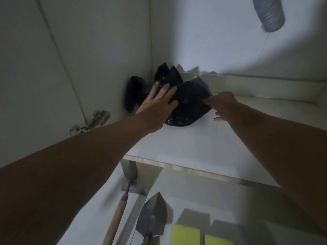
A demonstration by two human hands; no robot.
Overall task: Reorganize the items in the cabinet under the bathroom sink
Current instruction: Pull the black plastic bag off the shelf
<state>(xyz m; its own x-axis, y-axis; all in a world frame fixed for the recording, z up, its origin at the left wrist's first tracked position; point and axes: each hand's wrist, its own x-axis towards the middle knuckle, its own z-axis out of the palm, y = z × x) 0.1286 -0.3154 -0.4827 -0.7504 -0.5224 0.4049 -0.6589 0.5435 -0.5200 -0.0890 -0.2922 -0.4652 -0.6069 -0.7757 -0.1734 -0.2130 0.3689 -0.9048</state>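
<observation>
A crumpled black plastic bag (187,101) lies in the back left corner of the white cabinet shelf (191,144). My left hand (157,103) rests flat on the bag's left side, fingers spread over it. My right hand (223,105) touches the bag's right edge with its fingertips, thumb hanging down toward the shelf. Neither hand visibly closes around the bag. Both forearms reach in from the bottom of the view.
A grey ribbed drain hose (269,13) hangs at the top right. A metal door hinge (92,121) sits on the left wall. Below the shelf edge lie a wooden-handled tool (116,214), a small metal trowel (154,216) and yellow sponges (185,234).
</observation>
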